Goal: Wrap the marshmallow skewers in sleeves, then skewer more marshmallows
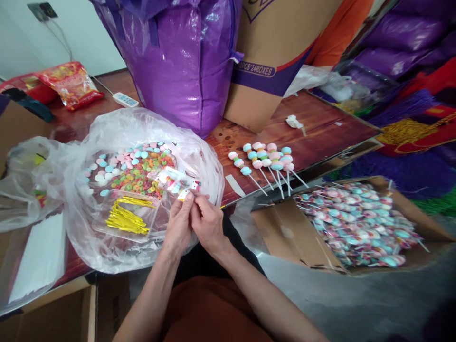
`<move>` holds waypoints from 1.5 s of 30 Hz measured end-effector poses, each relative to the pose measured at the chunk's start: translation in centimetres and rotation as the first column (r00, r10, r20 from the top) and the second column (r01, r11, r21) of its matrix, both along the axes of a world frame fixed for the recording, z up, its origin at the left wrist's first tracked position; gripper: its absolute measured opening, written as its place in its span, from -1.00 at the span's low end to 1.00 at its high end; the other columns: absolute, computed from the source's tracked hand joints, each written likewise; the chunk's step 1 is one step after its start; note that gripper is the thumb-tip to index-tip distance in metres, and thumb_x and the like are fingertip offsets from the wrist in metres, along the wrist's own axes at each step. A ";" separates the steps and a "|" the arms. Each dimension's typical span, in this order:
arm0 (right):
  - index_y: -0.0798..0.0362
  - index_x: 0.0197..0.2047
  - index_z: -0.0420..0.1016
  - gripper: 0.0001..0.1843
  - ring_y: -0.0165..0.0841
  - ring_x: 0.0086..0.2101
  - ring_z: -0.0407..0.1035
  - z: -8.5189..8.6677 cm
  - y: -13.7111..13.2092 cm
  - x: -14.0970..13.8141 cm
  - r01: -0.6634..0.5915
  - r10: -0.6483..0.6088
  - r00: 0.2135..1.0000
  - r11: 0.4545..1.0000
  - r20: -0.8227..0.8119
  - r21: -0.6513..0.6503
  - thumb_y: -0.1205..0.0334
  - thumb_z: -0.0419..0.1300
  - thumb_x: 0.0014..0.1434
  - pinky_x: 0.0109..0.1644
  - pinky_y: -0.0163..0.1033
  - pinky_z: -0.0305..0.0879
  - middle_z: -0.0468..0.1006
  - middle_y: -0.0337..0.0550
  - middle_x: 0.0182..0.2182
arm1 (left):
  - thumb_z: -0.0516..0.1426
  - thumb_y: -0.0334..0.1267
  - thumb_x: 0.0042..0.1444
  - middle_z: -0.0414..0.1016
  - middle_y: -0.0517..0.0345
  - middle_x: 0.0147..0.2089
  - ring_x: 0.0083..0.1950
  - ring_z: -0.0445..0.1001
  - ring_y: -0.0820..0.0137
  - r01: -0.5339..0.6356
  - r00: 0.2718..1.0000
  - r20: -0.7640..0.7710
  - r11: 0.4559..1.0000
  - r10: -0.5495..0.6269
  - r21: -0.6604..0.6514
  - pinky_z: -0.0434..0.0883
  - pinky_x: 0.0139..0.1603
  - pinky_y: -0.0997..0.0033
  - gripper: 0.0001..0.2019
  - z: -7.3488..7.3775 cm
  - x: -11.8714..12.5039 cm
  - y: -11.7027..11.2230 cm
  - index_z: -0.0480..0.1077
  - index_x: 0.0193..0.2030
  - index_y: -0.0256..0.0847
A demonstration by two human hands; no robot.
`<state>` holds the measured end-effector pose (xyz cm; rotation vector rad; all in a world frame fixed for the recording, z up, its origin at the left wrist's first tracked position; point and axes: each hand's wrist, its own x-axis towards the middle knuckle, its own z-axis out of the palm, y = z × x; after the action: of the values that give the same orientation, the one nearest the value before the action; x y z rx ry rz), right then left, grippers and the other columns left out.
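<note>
Packing in progress: both hands pinch one bagged candy stick [178,183].
Left hand [178,225] and right hand [208,223] fingers grip its neck; six bare sticks [265,161] wait on the worktop [320,128], box [356,223] well filled.

Left hand [179,224], right hand [206,222] pinch wrapped candy skewer [176,183].

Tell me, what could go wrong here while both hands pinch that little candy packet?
The wrapped candy skewer is held over the open plastic bag; if the grip of the left hand or right hand slips, it may drop among the loose candies. The bare skewers lie near the table edge and could roll off.
</note>
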<state>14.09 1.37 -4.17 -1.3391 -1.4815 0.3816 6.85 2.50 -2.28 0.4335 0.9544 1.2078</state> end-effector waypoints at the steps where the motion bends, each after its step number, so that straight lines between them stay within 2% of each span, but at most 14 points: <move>1: 0.05 -0.15 0.52 -0.72 -0.33 -0.16 0.58 0.0 0.0 0.1 -0.011 0.011 1.000 1.000 0.002 -0.009 0.31 -0.02 0.40 -0.08 -0.31 0.44 0.67 -0.01 -0.10 | 0.40 -0.07 -0.05 0.66 -0.01 -0.22 -0.01 0.61 0.17 0.011 1.000 -0.004 1.000 -0.011 0.005 0.49 0.08 0.22 -0.63 0.0 -0.1 0.0 0.54 -0.19 -0.28; 6: 0.03 -0.30 0.50 -0.72 -0.37 -0.40 0.47 0.9 -1.4 2.2 -0.114 0.137 0.984 0.974 0.113 -0.194 0.27 0.00 0.36 -0.27 -0.35 0.30 0.61 -0.14 -0.40 | 0.38 -0.06 0.00 0.65 -0.09 -0.11 0.08 0.58 0.10 0.008 1.000 0.024 0.998 -0.009 0.056 0.46 0.14 0.13 -0.61 0.4 -1.8 0.6 0.52 -0.12 -0.28; 8: 0.03 -0.38 0.47 -0.70 -0.43 -0.52 0.34 1.5 -2.0 3.0 -0.189 0.220 0.973 0.934 0.072 -0.304 0.26 0.00 0.35 -0.38 -0.38 0.20 0.49 -0.25 -0.54 | 0.37 -0.09 0.02 0.65 -0.09 -0.11 0.10 0.57 0.09 0.000 1.000 0.029 0.998 -0.002 0.063 0.45 0.17 0.09 -0.62 0.4 -2.2 0.8 0.51 -0.11 -0.27; 10: 0.03 -0.44 0.43 -0.68 -0.47 -0.58 0.22 1.8 -2.2 3.0 -0.269 0.273 0.961 0.894 -0.039 -0.358 0.25 0.01 0.34 -0.46 -0.39 0.12 0.38 -0.32 -0.61 | 0.35 -0.09 0.06 0.65 -0.11 -0.11 0.12 0.56 0.08 0.010 1.000 0.028 0.998 -0.012 0.060 0.43 0.18 0.07 -0.63 0.2 -2.2 0.7 0.49 -0.07 -0.27; 12: 0.05 -0.46 0.39 -0.67 -0.48 -0.58 0.18 1.9 -2.0 2.5 -0.293 0.262 0.956 0.894 -0.135 -0.340 0.23 0.02 0.33 -0.47 -0.40 0.09 0.32 -0.34 -0.62 | 0.31 -0.06 0.11 0.65 -0.14 -0.10 0.12 0.56 0.09 0.005 1.000 0.024 0.998 -0.007 0.060 0.43 0.18 0.08 -0.61 -0.1 -2.0 0.5 0.49 -0.03 -0.29; 15: 0.07 -0.43 0.41 -0.70 -0.48 -0.55 0.20 1.6 -1.4 1.4 -0.262 0.215 0.959 0.921 -0.182 -0.288 0.24 0.02 0.32 -0.44 -0.39 0.12 0.36 -0.31 -0.57 | 0.28 -0.02 0.13 0.65 -0.16 -0.09 0.11 0.56 0.11 0.009 1.000 -0.014 0.999 -0.008 0.053 0.44 0.15 0.13 -0.59 -0.3 -1.6 0.0 0.51 -0.01 -0.31; 18: 0.08 -0.39 0.43 -0.73 -0.46 -0.50 0.28 1.3 -0.9 0.8 -0.244 0.196 0.960 0.937 -0.201 -0.251 0.23 0.03 0.32 -0.39 -0.38 0.17 0.45 -0.26 -0.51 | 0.27 0.00 0.13 0.64 -0.18 -0.04 0.10 0.55 0.11 0.081 0.996 -0.052 0.995 -0.078 0.051 0.44 0.14 0.19 -0.58 0.1 -1.8 -0.5 0.55 -0.05 -0.33; 22: 0.06 -0.44 0.37 -0.70 -0.47 -0.53 0.22 1.4 -1.0 0.9 -0.286 0.230 0.945 0.926 -0.232 -0.245 0.21 0.03 0.33 -0.42 -0.38 0.14 0.34 -0.31 -0.57 | 0.33 -0.09 0.08 0.63 -0.16 0.00 0.11 0.55 0.12 0.152 0.988 -0.037 0.988 -0.151 0.020 0.45 0.13 0.19 -0.60 0.8 -3.1 -0.8 0.55 -0.02 -0.29; 26: 0.05 -0.43 0.36 -0.71 -0.48 -0.56 0.15 1.4 -1.5 0.8 -0.296 0.244 0.944 0.923 -0.221 -0.244 0.22 0.04 0.34 -0.47 -0.38 0.09 0.26 -0.35 -0.59 | 0.35 -0.05 0.05 0.64 -0.11 -0.05 0.05 0.59 0.14 0.025 0.999 -0.031 0.997 -0.023 0.069 0.49 0.08 0.18 -0.61 1.1 -4.3 -0.7 0.54 -0.06 -0.25; 29: 0.04 -0.43 0.37 -0.71 -0.47 -0.58 0.15 1.2 -1.8 0.5 -0.295 0.248 0.946 0.924 -0.208 -0.244 0.22 0.03 0.34 -0.48 -0.38 0.10 0.25 -0.35 -0.61 | 0.35 0.02 0.01 0.65 -0.08 -0.18 -0.04 0.63 0.16 -0.058 0.998 -0.022 0.997 0.060 0.051 0.52 0.02 0.18 -0.59 0.9 -4.5 -0.4 0.53 -0.13 -0.27; 34: 0.05 -0.38 0.41 -0.73 -0.47 -0.57 0.17 0.9 -1.7 -0.3 -0.304 0.266 0.945 0.929 -0.190 -0.212 0.24 0.02 0.35 -0.47 -0.37 0.12 0.30 -0.33 -0.59 | 0.39 -0.05 -0.03 0.63 0.01 -0.34 -0.17 0.64 0.21 -0.097 0.995 0.010 0.994 0.097 0.050 0.53 -0.10 0.26 -0.68 0.3 -3.7 -0.6 0.54 -0.29 -0.27; 38: 0.05 -0.38 0.39 -0.73 -0.48 -0.56 0.16 1.1 -1.6 -0.6 -0.317 0.278 0.939 0.927 -0.204 -0.198 0.22 0.02 0.35 -0.46 -0.37 0.12 0.28 -0.34 -0.57 | 0.37 -0.10 0.01 0.62 0.03 -0.37 -0.27 0.60 0.28 -0.055 0.998 0.002 0.995 0.055 0.085 0.50 -0.22 0.34 -0.74 0.4 -3.8 -1.0 0.57 -0.31 -0.28; 42: 0.03 -0.39 0.34 -0.70 -0.46 -0.55 0.20 1.6 -1.1 -0.6 -0.387 0.300 0.905 0.876 -0.302 -0.289 0.13 0.01 0.37 -0.43 -0.36 0.17 0.31 -0.34 -0.56 | 0.36 -0.10 0.01 0.61 0.05 -0.34 -0.41 0.49 0.41 -0.100 0.994 -0.034 0.985 0.105 0.138 0.42 -0.38 0.43 -0.73 0.3 -4.0 -1.3 0.60 -0.28 -0.30; 45: 0.02 -0.38 0.35 -0.66 -0.43 -0.50 0.23 2.1 -0.2 -1.2 -0.433 0.259 0.843 0.846 -0.471 -0.311 -0.01 0.05 0.34 -0.43 -0.35 0.19 0.36 -0.30 -0.53 | 0.33 -0.09 0.06 0.59 0.10 -0.37 -0.44 0.45 0.45 -0.152 0.979 -0.102 0.966 0.176 0.209 0.41 -0.37 0.45 -0.73 0.0 -3.9 -1.7 0.61 -0.23 -0.26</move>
<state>12.87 1.12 -2.07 -1.1873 -1.3196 1.2038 2.90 0.75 -2.29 0.6014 0.9898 1.4488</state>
